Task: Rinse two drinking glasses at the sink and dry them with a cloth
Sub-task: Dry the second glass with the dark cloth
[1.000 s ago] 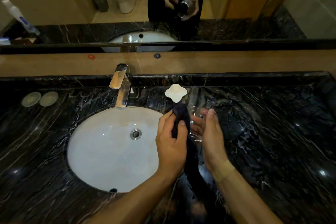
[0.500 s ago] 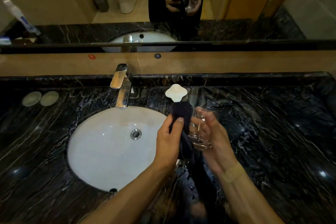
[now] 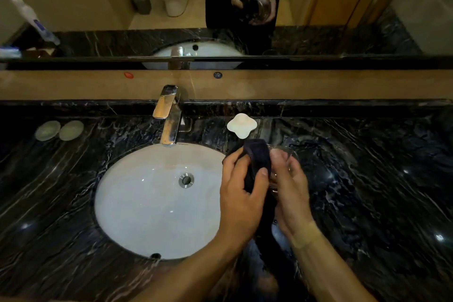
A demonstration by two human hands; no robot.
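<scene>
Surface: black marble countertop with white veining, holding an oval white undermount basin with a round chrome drain.

Behind the basin: an upright chrome lever faucet. Behind that, a tan ledge and a wall mirror that reflects a white toilet, a small bin and the person's hands.

Back left of the basin: two pale round discs lying side by side.

Back right of the basin: a white four-lobed soap dish.

Just right of the basin, above the countertop: a clear drinking glass, held in the right hand with fingers curled round it.

Left hand: thumb and fingers pinch a dark navy cloth against the near side of the glass; the cloth drapes over the rim and hangs down between the wrists.

Right wrist: a pale band.

Hard to make out: most of the glass, which is covered by cloth and fingers; the lower end of the cloth merges with the dark stone. A second glass cannot be made out with certainty.
</scene>
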